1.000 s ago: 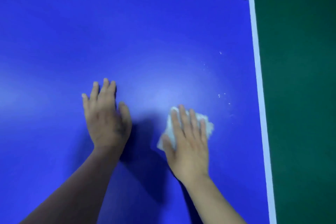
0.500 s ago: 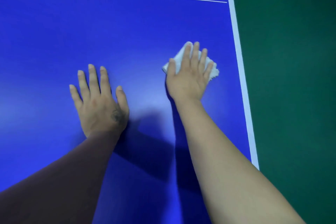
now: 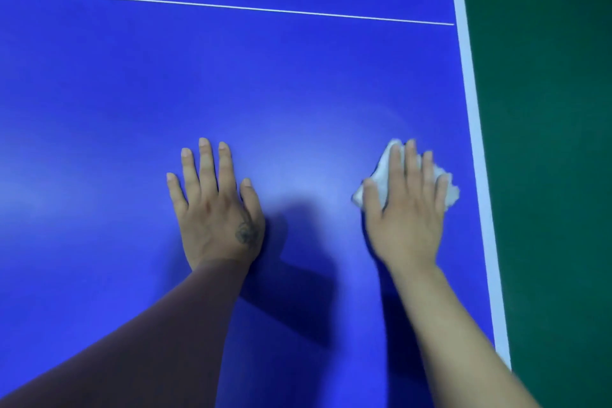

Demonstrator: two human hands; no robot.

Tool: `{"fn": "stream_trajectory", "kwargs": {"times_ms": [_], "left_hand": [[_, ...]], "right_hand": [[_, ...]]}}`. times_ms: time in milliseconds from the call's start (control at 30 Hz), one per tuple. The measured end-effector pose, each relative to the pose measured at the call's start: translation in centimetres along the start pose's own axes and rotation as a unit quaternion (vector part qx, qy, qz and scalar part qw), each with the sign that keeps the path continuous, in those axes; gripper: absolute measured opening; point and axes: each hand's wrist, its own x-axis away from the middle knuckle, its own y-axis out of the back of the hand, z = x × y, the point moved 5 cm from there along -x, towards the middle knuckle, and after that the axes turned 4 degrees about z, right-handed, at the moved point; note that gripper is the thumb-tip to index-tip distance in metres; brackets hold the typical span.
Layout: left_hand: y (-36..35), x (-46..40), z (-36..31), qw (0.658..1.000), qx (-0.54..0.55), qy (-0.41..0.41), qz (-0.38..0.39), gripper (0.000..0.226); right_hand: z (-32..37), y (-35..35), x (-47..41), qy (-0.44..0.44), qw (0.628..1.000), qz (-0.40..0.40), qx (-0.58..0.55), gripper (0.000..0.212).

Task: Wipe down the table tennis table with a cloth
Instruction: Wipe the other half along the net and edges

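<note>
While the left hand (image 3: 215, 209) lies flat with fingers spread on the blue bench (image 3: 132, 93), probably to prop the person's lean, the right hand (image 3: 405, 205) presses a crumpled white cloth (image 3: 381, 175) against the surface. Its grip is not a closed one: the fingers lie nearly straight over the cloth, pinning it down so the palm can push it, and the left hand has hold of nothing. The cloth pokes out at the thumb side and past the little finger, though its right edge is blurred, so how far it bunches there is hard to tell. It sits near the white border stripe (image 3: 470, 109), with the green floor (image 3: 546, 142) just beyond, so little room is left to the right. Ahead, open blue runs up to the thin white line (image 3: 231, 7), and leftward the bench lies wide and bare for longer strokes.
</note>
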Motion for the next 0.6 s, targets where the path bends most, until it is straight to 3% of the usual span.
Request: {"fn": "stream_trajectory", "kwargs": {"times_ms": [167, 300, 400, 500, 600], "left_hand": [[-0.2, 0.0, 0.1, 1.0, 0.002, -0.002, 0.009, 0.068], [-0.2, 0.1, 0.1, 1.0, 0.006, -0.006, 0.008, 0.067], [-0.2, 0.0, 0.2, 1.0, 0.008, -0.008, 0.009, 0.067], [-0.3, -0.1, 0.3, 1.0, 0.01, -0.007, 0.011, 0.067], [-0.3, 0.0, 0.2, 1.0, 0.017, -0.006, 0.012, 0.068]], "right_hand": [[2.4, 0.8, -11.4, -0.069, 0.997, 0.004, -0.036, 0.076], [9.2, 0.2, -15.8, 0.002, 0.999, 0.016, -0.03, 0.074], [14.1, -0.9, -13.5, 0.109, 0.994, -0.002, -0.021, 0.074], [14.6, -1.5, -7.9, 0.209, 0.978, -0.023, -0.002, 0.071], [9.3, -1.1, -4.0, 0.198, 0.98, -0.009, 0.015, 0.07]]}}
